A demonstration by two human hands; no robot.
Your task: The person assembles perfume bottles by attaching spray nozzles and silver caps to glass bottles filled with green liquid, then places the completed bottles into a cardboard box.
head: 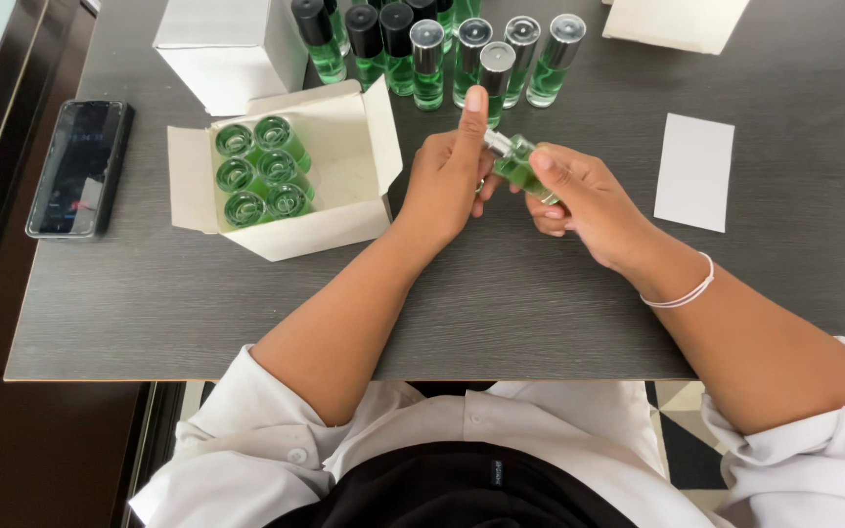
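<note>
My right hand (579, 196) grips a small glass bottle of green liquid (518, 164), tilted with its silver neck pointing up and left. My left hand (447, 171) meets it at the neck, thumb raised straight up; whether it holds a cap is hidden. To the left stands an open white cardboard box (344, 210) with several green bottles (261, 171) packed upright in its left half. A row of green bottles (442, 49) with black and clear caps stands at the far edge of the dark table (501, 303).
A closed white box (227, 44) sits at the back left. A black phone (80, 166) lies near the table's left edge. A white card (694, 171) lies to the right, and another white box (677, 22) at the back right.
</note>
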